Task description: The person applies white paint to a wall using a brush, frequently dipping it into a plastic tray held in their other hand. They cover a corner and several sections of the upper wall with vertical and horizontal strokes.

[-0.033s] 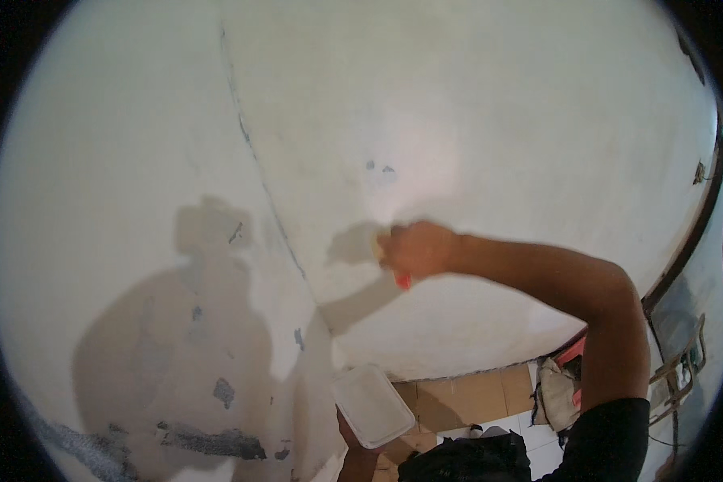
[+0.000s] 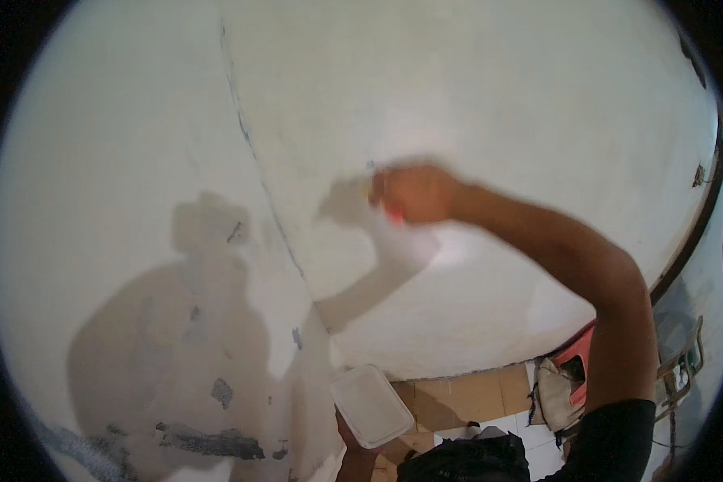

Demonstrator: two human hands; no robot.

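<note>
My right hand, blurred, is closed round a small red and yellow tool at a pale plastered wall; whether the tool touches it is unclear. Small grey marks show just above the hand. Low in view, my left hand holds a white rectangular plastic container; its fingers are mostly hidden beneath it. The adjoining left wall carries my shadow and several rough grey patches, and a thin crack runs along the corner between the walls.
Brown cardboard lies on white floor tiles along the wall's foot. At lower right are a red plastic object, a beige sack-like cloth and a bent metal frame. A dark edge borders the right wall.
My right hand has moved up the wall with the tool, now just below the grey marks, and my forearm is angled higher. The left hand and container are nearly unmoved.
</note>
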